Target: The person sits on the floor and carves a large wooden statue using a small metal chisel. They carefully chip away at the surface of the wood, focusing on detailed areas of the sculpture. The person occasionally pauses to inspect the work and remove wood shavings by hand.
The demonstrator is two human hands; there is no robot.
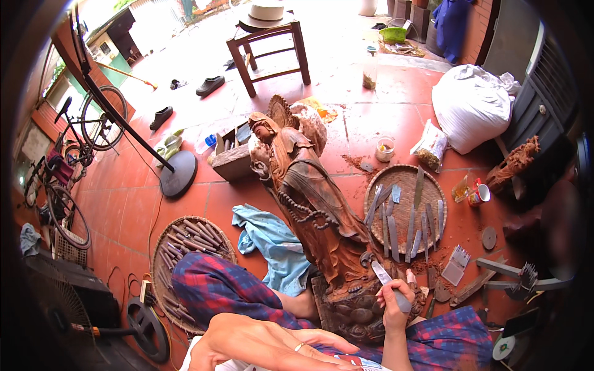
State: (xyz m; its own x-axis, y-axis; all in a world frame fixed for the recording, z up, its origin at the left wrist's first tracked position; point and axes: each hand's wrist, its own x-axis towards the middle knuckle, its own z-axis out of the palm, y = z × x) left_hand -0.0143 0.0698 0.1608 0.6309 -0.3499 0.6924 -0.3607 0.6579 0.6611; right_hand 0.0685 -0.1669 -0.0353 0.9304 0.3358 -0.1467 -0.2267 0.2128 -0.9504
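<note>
A carved wooden statue of a robed figure with a bead string leans back in front of me, its base between my legs. Beside the base, my right hand is closed around the handle of a chisel. The chisel's pale flat blade points up and left, close to the lower robe; whether it touches the wood I cannot tell. My left hand, with a ring on one finger, is near me over my lap. Its fingers are stretched out and nothing shows in them.
Left of my knee sits a round basket of carving tools; right of the statue, a woven tray holds several flat blades. A blue cloth, a stool, a white sack and a carved wood piece stand or lie around.
</note>
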